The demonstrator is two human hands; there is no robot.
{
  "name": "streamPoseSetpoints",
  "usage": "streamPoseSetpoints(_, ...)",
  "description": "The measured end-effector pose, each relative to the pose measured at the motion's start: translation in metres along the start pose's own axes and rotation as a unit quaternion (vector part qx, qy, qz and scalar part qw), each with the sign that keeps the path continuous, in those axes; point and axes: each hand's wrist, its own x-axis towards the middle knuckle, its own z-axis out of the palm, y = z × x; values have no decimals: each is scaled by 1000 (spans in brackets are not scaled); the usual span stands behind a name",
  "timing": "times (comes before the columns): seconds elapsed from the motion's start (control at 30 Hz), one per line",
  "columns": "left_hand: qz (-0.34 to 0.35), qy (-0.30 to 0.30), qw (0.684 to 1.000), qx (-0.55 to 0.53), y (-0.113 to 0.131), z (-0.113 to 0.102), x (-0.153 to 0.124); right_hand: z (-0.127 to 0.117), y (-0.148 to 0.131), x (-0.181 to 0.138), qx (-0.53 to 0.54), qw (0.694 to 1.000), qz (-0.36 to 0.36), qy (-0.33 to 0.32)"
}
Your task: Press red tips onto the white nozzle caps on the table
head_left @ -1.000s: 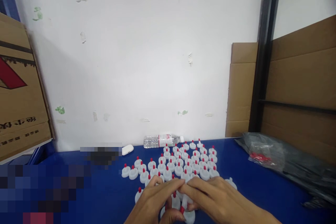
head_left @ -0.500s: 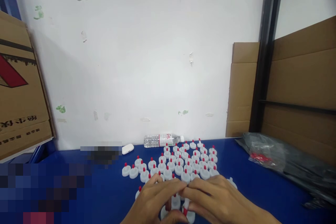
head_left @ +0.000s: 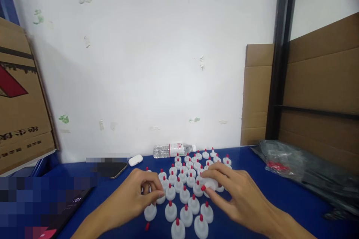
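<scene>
Many white plastic nozzle caps with small red tips (head_left: 171, 212) stand upright on the blue table (head_left: 120, 213). My right hand (head_left: 235, 190) grips one white nozzle cap (head_left: 211, 183) between thumb and fingers, tilted with its red tip pointing left, above the others. To the left, my left hand (head_left: 143, 190) is closed, thumb against curled fingers, over the left side of the group. Whatever it may hold is hidden. A loose red tip (head_left: 147, 226) lies on the table just below the left hand. Both hands cover some of the caps.
A clear water bottle (head_left: 175, 150) lies along the wall, with a white case (head_left: 135, 160) and a phone (head_left: 119, 170) to its left. Another dark device (head_left: 75, 203) is at left. At right lie plastic bags, one with red pieces (head_left: 277, 166). Cardboard (head_left: 258, 93) flanks the table.
My hands were together at the front around a red-tipped nozzle cap. They have moved apart: the right one up and right with a cap, the left one away to the left.
</scene>
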Motion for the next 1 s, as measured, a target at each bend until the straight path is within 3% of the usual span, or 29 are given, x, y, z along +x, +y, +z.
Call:
streamPoseSetpoints(0.13, -94, -157, 982, -55, -8, -15, -7, 1, 5, 0, -6, 1000, 3, 20)
streamPoseSetpoints(0.2, -126, -185, 972, -69, -14, -16, -11, 1, 7, 0, -10, 1000, 18, 21)
streamPoseSetpoints(0.33, -148, -187, 970, -53, -19, -13, -12, -4, 9, 3, 28, 999, 11, -31)
streamPoseSetpoints(0.57, -145, -182, 972, -25, -25, -2, -7, -6, 7, 2, 17, 983, 31, -178)
streamPoseSetpoints(0.83, -148, -177, 973, 16, -21, 7, -7, -4, 16, 4, -45, 975, 48, -214)
streamPoseSetpoints(1.0, -145, -180, 972, 38, -16, 8, -7, -3, 15, 2, -16, 966, 65, -251)
